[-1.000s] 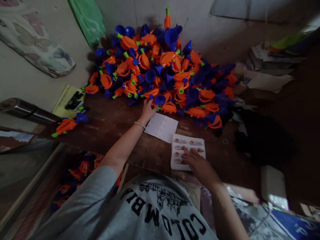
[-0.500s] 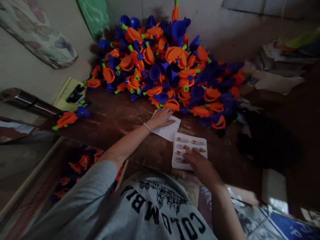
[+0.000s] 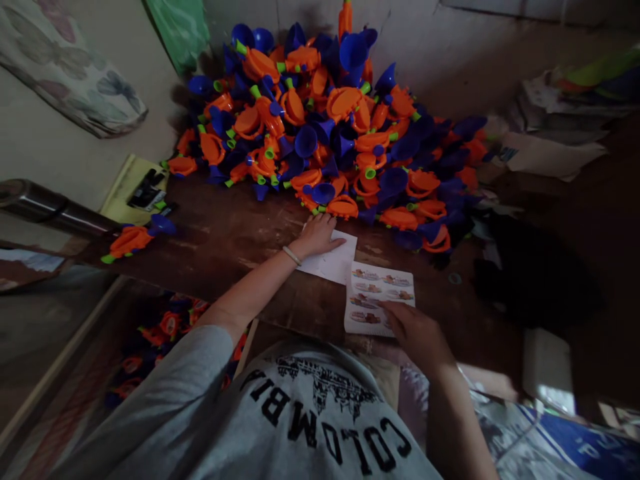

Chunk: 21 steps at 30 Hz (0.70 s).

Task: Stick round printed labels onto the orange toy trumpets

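My left hand (image 3: 319, 237) lies flat with its fingers apart on a white sheet of paper (image 3: 335, 260), close to the front of a heap of toy trumpets (image 3: 345, 103). These have orange bodies, blue bells and green mouthpieces. To the right of that sheet is a stack of sticker sheets (image 3: 367, 320), the top one printed with several small coloured pictures. My right hand (image 3: 417, 330) rests at the stack's right edge, fingers stretched out over it; its thumb is hidden. Neither hand visibly holds anything.
On the brown table (image 3: 225, 237), a lone toy trumpet (image 3: 131, 241) lies beside a dark metal flask (image 3: 55, 208). A yellow pad (image 3: 120, 190) with black items is behind them. More trumpets (image 3: 160, 333) fill the space below the table's edge. A black bundle (image 3: 535, 273) sits at right.
My right hand has slid back toward the right edge of the sticker stack, uncovering more of the top sheet. My left hand stays on the white paper. The whole view has shifted slightly.
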{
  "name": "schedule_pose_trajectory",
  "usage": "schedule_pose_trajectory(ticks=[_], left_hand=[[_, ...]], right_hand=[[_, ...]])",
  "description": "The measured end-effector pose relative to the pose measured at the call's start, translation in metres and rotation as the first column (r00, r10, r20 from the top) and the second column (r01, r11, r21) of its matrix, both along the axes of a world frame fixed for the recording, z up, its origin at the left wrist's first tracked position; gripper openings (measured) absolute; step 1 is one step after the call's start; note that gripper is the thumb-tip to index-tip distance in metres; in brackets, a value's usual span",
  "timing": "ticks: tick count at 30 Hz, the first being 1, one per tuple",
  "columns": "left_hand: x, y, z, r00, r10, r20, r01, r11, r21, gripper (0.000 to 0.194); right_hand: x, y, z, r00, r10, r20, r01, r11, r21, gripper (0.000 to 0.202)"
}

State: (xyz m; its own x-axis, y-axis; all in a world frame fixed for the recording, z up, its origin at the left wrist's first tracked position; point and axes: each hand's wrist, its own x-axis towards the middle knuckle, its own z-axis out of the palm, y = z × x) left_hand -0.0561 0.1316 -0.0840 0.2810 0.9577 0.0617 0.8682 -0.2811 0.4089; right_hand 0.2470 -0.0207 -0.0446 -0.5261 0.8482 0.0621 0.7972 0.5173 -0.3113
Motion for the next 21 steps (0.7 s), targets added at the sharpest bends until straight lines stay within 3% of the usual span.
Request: schedule_pose_trajectory(ticks=[3, 6, 10, 13, 15, 17, 19, 21], left_hand=[[0.001, -0.007, 0.008, 0.993, 0.014, 0.115, -0.013, 1.000, -0.012, 0.051], [0.008, -0.025, 0.022, 0.956, 0.013, 0.294, -0.003, 0.999, -0.033, 0.050], [0.017, -0.064, 0.041, 0.838, -0.072, 0.541, 0.177, 0.974, -0.144, 0.063], [0.018, -0.092, 0.050, 0.705, -0.077, 0.705, 0.294, 0.936, -0.192, 0.058], [0.016, -0.105, 0.054, 0.577, 0.006, 0.817, 0.288, 0.934, -0.210, 0.074], [0.014, -0.114, 0.057, 0.469, 0.076, 0.880, 0.208, 0.959, -0.193, 0.074], [0.013, -0.120, 0.059, 0.444, 0.074, 0.893, 0.100, 0.986, -0.131, 0.050], [0.013, -0.125, 0.061, 0.482, 0.050, 0.875, 0.026, 0.997, -0.072, 0.032]], right_hand=[[-0.001, -0.004, 0.011, 0.988, -0.096, -0.122, 0.123, 0.965, 0.231, 0.027], [-0.003, -0.010, 0.015, 0.936, -0.053, -0.349, 0.206, 0.884, 0.419, 0.023], [-0.001, -0.019, 0.005, 0.923, 0.050, -0.383, 0.168, 0.840, 0.516, 0.025], [-0.004, -0.021, -0.005, 0.937, -0.007, -0.348, 0.192, 0.845, 0.499, 0.018], [-0.014, -0.018, -0.008, 0.878, -0.095, -0.470, 0.321, 0.844, 0.429, 0.018], [-0.027, -0.014, -0.008, 0.711, -0.173, -0.681, 0.458, 0.849, 0.263, 0.030], [-0.041, -0.010, -0.007, 0.492, -0.275, -0.826, 0.484, 0.875, -0.003, 0.044], [-0.049, -0.006, -0.008, 0.335, -0.417, -0.845, 0.389, 0.878, -0.280, 0.051]])
